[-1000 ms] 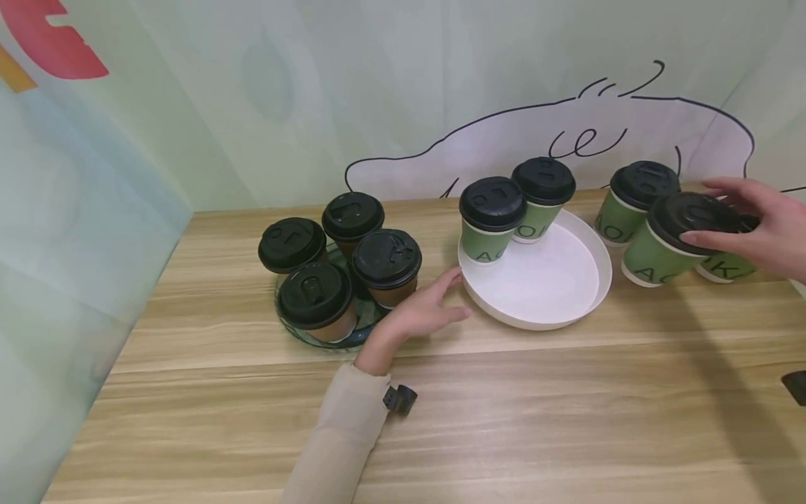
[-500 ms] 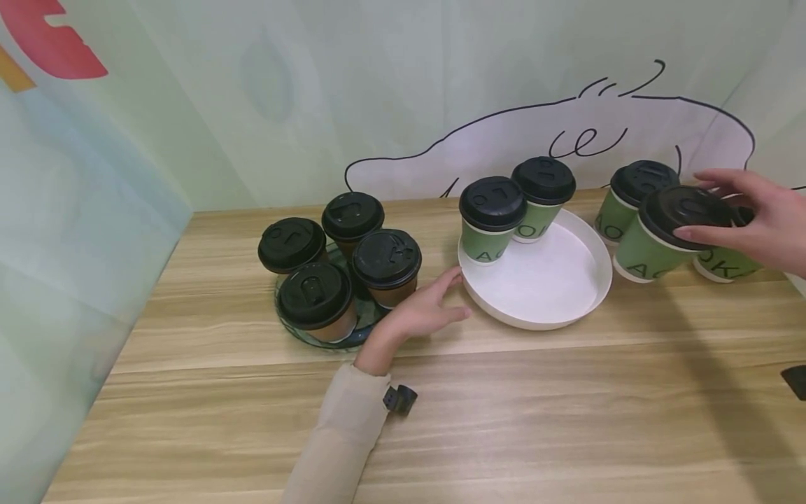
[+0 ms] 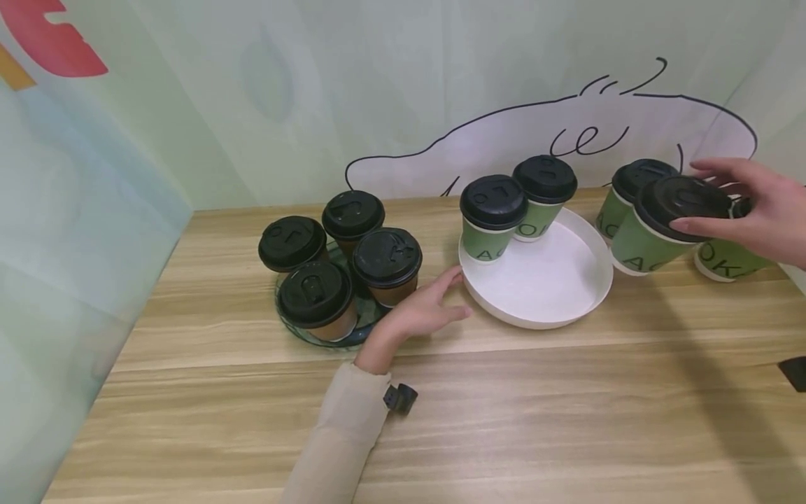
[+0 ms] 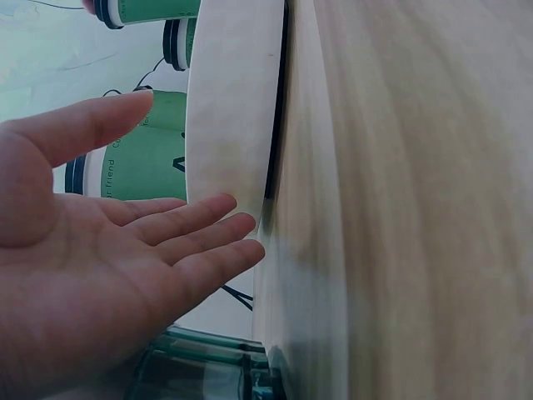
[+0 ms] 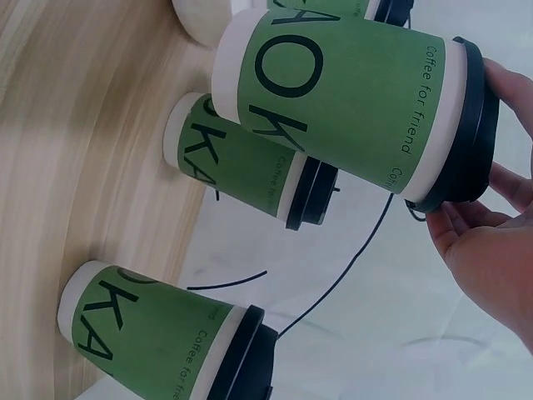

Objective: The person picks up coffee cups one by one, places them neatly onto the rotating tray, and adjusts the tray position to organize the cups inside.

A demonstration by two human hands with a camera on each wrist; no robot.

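My right hand (image 3: 755, 210) grips a green paper coffee cup (image 5: 341, 100) by its black lid, thumb on one side and fingers on the other. In the right wrist view this cup hangs above the table, slightly tilted. A round white tray (image 3: 548, 280) stands to its left, with two green lidded cups (image 3: 488, 241) on its back left part. My left hand (image 3: 422, 311) lies with straight fingers, its fingertips touching the tray's left wall. Two more green cups (image 5: 241, 158) (image 5: 150, 333) stand on the table beyond the held cup.
Left of the white tray, a dark green glass plate (image 3: 365, 329) carries several brown cups (image 3: 336, 327) with black lids, close to my left forearm. The wooden table (image 3: 504, 420) ends at a printed backdrop (image 3: 378, 91) behind the cups.
My right hand has raised the green cup and carried it slightly left, toward the white tray. The left hand has stayed at the tray's wall.
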